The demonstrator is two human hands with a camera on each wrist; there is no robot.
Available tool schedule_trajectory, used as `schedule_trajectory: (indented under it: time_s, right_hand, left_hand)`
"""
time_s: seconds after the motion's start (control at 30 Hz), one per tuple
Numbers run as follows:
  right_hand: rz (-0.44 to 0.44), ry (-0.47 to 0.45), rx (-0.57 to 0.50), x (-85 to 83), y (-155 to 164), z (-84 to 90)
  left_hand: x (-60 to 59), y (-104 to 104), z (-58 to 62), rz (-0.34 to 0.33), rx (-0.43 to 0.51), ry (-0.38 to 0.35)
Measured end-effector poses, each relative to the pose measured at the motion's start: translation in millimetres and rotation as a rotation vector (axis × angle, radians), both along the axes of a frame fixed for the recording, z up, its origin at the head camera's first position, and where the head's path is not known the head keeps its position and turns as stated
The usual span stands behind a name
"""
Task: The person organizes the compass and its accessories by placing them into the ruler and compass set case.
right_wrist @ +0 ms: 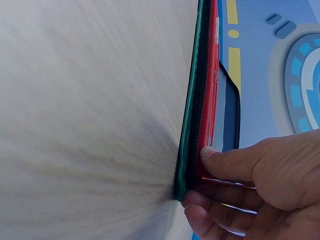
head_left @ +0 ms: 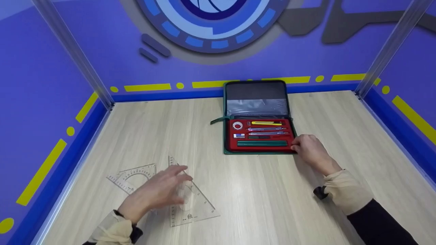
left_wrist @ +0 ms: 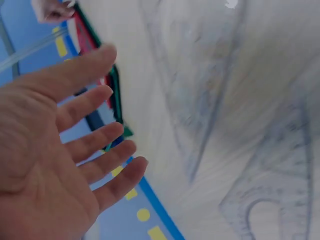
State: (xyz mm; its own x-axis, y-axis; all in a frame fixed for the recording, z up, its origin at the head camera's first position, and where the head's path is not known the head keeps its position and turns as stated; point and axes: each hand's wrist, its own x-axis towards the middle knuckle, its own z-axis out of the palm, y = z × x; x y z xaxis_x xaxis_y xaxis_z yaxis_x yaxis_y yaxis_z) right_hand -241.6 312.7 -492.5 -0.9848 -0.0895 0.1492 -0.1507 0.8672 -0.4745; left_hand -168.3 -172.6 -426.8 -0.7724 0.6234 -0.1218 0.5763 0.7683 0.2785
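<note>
At lower left of the head view, a clear protractor [head_left: 131,175] lies on the wooden table [head_left: 272,204]. Just right of it, your left hand [head_left: 156,192] hovers with fingers spread and straight over the clear set square [head_left: 194,204], gripping nothing. At centre right, your right hand [head_left: 310,149] pinches the near right corner of the open drafting-tool case [head_left: 259,131].

A green-edged case [head_left: 258,116] lies open, its tray lined in red and its lid dark grey inside, holding a yellow pen [head_left: 266,123] and dark green pencils [head_left: 262,143]. The table [head_left: 306,211] is pale wood grain. Two clear set squares [head_left: 190,195] carry faint printed scales, and the walls [head_left: 44,85] are violet-blue with yellow dashes and dots.
</note>
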Motion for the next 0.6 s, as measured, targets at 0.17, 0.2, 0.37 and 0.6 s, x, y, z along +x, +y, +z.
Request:
schedule_trajectory:
  time_s: [0.17, 0.2, 0.37, 0.6]
  right_hand:
    - [-0.007, -0.009, -0.003, 0.9, 0.1, -0.1]
    - [-0.011, -0.009, -0.001, 0.9, 0.1, -0.3]
    - [0.0, 0.022, 0.002, 1.1, -0.7, -1.9]
    - [0.007, 0.057, -0.001, 0.9, -0.3, -5.0]
  left_hand:
    - [11.9, 2.3, -10.2, 0.013, -0.101, -0.185]
    - [13.1, 2.6, -11.6, 0.029, -0.119, -0.211]
    - [17.9, 3.2, -15.9, 0.085, -0.183, -0.291]
    - [18.3, 9.3, -20.0, 0.062, -0.209, -0.251]
